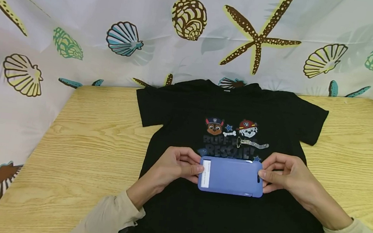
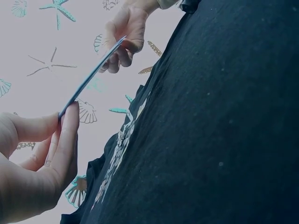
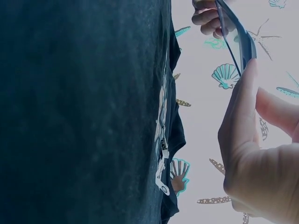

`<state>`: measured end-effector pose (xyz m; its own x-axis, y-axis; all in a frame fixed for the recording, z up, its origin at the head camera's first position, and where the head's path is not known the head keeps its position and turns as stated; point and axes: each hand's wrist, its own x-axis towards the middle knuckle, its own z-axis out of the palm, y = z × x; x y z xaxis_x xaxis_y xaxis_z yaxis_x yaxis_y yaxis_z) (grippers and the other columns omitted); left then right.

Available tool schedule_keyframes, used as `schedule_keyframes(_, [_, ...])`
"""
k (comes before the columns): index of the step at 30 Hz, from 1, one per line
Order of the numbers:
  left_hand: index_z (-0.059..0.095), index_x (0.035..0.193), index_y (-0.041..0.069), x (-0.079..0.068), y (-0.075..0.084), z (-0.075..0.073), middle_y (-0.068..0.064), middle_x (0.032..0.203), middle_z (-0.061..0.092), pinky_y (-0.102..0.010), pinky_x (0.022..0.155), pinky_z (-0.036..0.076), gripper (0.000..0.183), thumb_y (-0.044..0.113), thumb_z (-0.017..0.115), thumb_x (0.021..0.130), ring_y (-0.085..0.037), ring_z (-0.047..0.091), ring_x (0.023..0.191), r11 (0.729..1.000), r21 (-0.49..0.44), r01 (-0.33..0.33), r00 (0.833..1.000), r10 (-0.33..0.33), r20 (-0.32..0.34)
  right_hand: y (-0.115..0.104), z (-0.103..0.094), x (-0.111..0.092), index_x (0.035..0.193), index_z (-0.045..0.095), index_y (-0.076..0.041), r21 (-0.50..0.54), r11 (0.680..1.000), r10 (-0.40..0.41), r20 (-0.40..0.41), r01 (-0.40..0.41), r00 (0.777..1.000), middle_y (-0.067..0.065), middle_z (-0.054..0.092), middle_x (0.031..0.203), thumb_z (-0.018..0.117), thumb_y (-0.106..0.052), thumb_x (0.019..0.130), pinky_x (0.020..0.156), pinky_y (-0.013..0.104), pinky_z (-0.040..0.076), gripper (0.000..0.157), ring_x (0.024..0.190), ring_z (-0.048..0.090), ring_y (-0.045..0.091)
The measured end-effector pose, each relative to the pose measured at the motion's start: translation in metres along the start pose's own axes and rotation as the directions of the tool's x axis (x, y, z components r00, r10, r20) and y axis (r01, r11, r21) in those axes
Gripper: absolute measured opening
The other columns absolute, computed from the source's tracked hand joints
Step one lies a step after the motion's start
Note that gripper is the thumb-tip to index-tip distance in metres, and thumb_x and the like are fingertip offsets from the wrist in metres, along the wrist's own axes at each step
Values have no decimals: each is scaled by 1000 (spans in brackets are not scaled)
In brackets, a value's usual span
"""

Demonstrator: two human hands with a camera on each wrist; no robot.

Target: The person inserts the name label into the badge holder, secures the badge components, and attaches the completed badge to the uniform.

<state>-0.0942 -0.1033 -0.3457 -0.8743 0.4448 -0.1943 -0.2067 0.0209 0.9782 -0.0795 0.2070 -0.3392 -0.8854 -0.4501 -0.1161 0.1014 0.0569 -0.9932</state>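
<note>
On my head view the left hand [image 1: 175, 164] and right hand [image 1: 286, 174] pinch opposite ends of the blue holder [image 1: 231, 177], lower centre, white label [image 1: 206, 174] visible; my left wrist view gives only its thin edge, clear of the black shirt [image 2: 210, 116]

"RUFF" [image 1: 216, 139] and "RESCUE!" [image 1: 229, 150] on black T-shirt [image 1: 230, 221]

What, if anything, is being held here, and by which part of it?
A blue card holder, pinched at its two short ends: the left hand has the labelled end, the right hand the slotted end.
</note>
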Motion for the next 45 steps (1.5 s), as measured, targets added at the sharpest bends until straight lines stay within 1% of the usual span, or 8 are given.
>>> schedule_keyframes(7, [61,98,-15,0,-1,2,-14,84,69,-42,66,60,19,-5,70,83,-19,69,69,1000,7,1,1000,-1,-4,0,1,0,95,60,3,-3,1000,1,8,-1,1000,8,65,78,66,0,90,62,42,60,8,67,67,18])
schedule_keyframes(16, [61,97,-15,0,-2,4,-14,84,69,-43,67,60,19,-6,70,83,-19,69,69,1000,1,8,1000,-8,-2,0,2,0,94,60,3,-5,1000,4,10,-4,1000,8,65,77,66,0,89,62,42,60,8,67,67,18])
schedule_keyframes(26, [61,97,-15,0,-2,5,-15,85,69,-42,67,60,18,-6,69,84,-19,69,69,1000,7,15,1000,-15,1,0,3,0,94,59,6,-2,1000,-1,14,2,1000,9,65,77,66,0,89,62,42,59,11,66,67,18])
schedule_keyframes(40, [61,96,-17,1,-5,7,-12,82,68,-42,67,60,18,-8,69,83,-19,69,69,1000,-11,15,1000,-16,-7,1,3,0,93,61,3,19,1000,-8,44,8,999,9,65,77,66,1,89,62,41,60,7,66,69,20])
schedule_keyframes(45, [61,96,-16,1,-6,8,-13,82,68,-42,67,60,17,-8,69,83,-19,69,70,1000,-1,16,1000,-16,-6,1,3,0,93,58,9,23,1000,-7,50,6,999,9,65,77,66,0,89,61,41,59,13,65,69,22])
